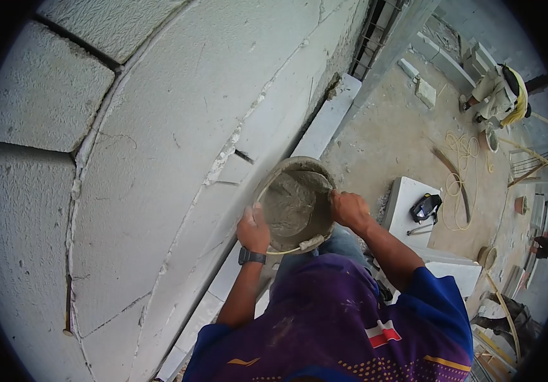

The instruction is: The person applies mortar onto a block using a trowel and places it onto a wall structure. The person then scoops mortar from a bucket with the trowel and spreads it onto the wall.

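A round bucket (pixel 263 191) of wet grey mortar (pixel 286 207) is in front of my body, beside the pale block wall. My left hand (pixel 253 229) grips the bucket's left rim, thumb towards the inside. At the right rim, my right hand (pixel 350 209) is closed in a fist round the handle of what looks like a trowel (pixel 315 181). Its blade is coated in mortar and rests inside the bucket; the handle is hidden by my fingers. The bucket's wire handle, with a grip piece (pixel 312 242), hangs down on the side nearest me.
The tall block wall (pixel 159 127) fills the left side. To the right, a white block (pixel 404 200) carries a black-and-yellow tool (pixel 426 207). A hose (pixel 458 184) lies coiled on the floor. Farther off, a co-worker (pixel 503 95) bends near another bucket (pixel 489 140).
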{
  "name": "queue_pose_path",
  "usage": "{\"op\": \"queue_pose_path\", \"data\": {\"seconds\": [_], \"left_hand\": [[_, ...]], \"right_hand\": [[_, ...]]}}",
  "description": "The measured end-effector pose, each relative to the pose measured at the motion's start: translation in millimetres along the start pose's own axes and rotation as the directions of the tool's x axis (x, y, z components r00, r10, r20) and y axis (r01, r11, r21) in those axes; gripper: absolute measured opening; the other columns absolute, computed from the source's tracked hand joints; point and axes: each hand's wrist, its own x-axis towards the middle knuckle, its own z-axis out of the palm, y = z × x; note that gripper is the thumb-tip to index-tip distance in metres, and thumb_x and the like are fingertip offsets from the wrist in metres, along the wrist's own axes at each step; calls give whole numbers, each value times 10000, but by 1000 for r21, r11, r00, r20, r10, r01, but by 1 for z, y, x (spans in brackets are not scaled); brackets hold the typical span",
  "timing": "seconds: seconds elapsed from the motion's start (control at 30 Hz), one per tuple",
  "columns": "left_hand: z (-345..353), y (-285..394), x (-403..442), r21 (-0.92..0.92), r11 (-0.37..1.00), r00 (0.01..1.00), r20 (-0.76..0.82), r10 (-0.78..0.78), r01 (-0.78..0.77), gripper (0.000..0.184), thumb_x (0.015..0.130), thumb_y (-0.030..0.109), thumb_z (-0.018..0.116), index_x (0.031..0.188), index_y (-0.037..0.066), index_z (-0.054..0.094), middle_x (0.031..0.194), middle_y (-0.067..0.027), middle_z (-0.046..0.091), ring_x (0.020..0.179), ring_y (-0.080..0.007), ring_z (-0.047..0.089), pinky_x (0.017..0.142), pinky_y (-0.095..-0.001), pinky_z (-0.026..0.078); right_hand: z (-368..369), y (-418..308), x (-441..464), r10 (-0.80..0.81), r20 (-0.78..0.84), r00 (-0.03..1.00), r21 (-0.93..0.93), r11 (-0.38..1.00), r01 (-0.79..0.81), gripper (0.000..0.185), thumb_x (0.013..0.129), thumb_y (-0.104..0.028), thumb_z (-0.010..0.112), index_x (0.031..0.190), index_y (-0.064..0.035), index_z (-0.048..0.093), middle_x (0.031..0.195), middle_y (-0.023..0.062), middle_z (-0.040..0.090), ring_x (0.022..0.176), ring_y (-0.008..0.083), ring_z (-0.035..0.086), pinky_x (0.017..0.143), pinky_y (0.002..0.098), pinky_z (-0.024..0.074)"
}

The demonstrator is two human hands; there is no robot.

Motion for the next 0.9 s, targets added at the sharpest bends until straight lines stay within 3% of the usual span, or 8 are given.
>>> {"op": "queue_pose_path", "data": {"seconds": [0.13, 0.23, 0.33, 0.43, 0.63, 0.73, 0.83, 0.9], "left_hand": [[6, 6, -1, 34, 993, 994, -11, 110, -110, 470, 1059, 366, 517, 786, -15, 551, 703, -279, 562, 672, -483, 558, 607, -516, 407], [7, 7, -4, 19, 996, 996, -9, 87, -87, 467, 1056, 364, 523, 790, -18, 563, 708, -289, 567, 685, -492, 565, 612, -522, 411], [9, 10, -5, -25, 998, 999, -7, 52, -52, 461, 1055, 364, 525, 812, -25, 579, 717, -294, 577, 691, -498, 568, 619, -522, 418], [5, 5, -2, -43, 999, 1000, 9, -19, 20, 461, 1056, 367, 521, 840, -34, 591, 738, -296, 591, 708, -502, 574, 636, -519, 429], [-4, -26, 2, -41, 991, 992, -2, -128, 128, 463, 1063, 374, 483, 879, -32, 608, 800, -284, 630, 763, -495, 597, 683, -523, 449], [-4, -61, -2, -41, 987, 988, 12, -155, 155, 491, 1068, 388, 469, 919, -54, 622, 843, -294, 645, 783, -482, 614, 715, -512, 467], [-3, -77, -10, -78, 977, 980, 7, -199, 198, 506, 1071, 395, 469, 935, -67, 626, 856, -299, 647, 791, -465, 622, 730, -498, 471], [1, -82, -12, -92, 972, 976, -10, -219, 217, 514, 1072, 399, 469, 933, -71, 623, 857, -297, 649, 790, -457, 621, 738, -492, 471]], "right_hand": [[48, -20, 27, -95, 118, 988, 69, 994, 87, 315, 895, -243, 595, 1021, 20, 712, 935, 263, 722, 894, 452, 706, 778, 538, 560], [47, -13, 16, -358, 20, 933, 254, 905, 341, 249, 881, -189, 621, 890, 55, 670, 753, 240, 696, 719, 388, 712, 640, 485, 545], [-6, -23, -5, -232, 417, 879, 543, 839, -36, 258, 875, -201, 662, 955, 44, 660, 690, 158, 676, 602, 263, 677, 544, 418, 501], [-12, -14, -19, -252, 481, 840, 628, 767, -129, 261, 877, -182, 687, 1044, 13, 642, 658, 66, 615, 545, 150, 590, 503, 338, 452], [-3, 15, -55, -261, 302, 917, 782, 618, -82, 253, 885, -156, 693, 1109, -47, 645, 642, -23, 550, 520, 96, 513, 493, 292, 422], [-23, 16, -66, -200, 310, 929, 832, 531, -164, 252, 884, -144, 695, 1115, -53, 648, 646, -26, 549, 534, 91, 524, 503, 287, 433], [-27, 30, -61, -159, 258, 953, 920, 342, -192, 204, 892, -123, 641, 1076, -36, 620, 715, 3, 577, 561, 112, 544, 514, 299, 454], [-39, 28, -46, -18, 181, 983, 962, 212, -174, 179, 893, -105, 601, 1058, -36, 614, 709, 11, 576, 550, 120, 551, 509, 294, 459]]}}
